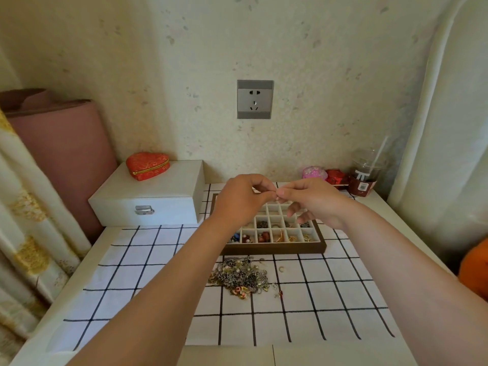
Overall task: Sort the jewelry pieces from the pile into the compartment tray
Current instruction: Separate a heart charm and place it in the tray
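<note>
Jewelry pile [240, 277] lies at six o'clock of the compartment tray [274, 250]; above it, left hand [241, 198] and right hand [313, 203] pinch one tiny piece [277, 198] together, apparently checking it before choosing its compartment.

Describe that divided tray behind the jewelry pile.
The compartment tray has a dark wood-look frame and a pale grid of square cells. It lies flat on the checked cloth, behind the pile. Near cells hold beads and gold-coloured bits. The left hand and right hand, pinching a small piece, hide its far part.
</note>
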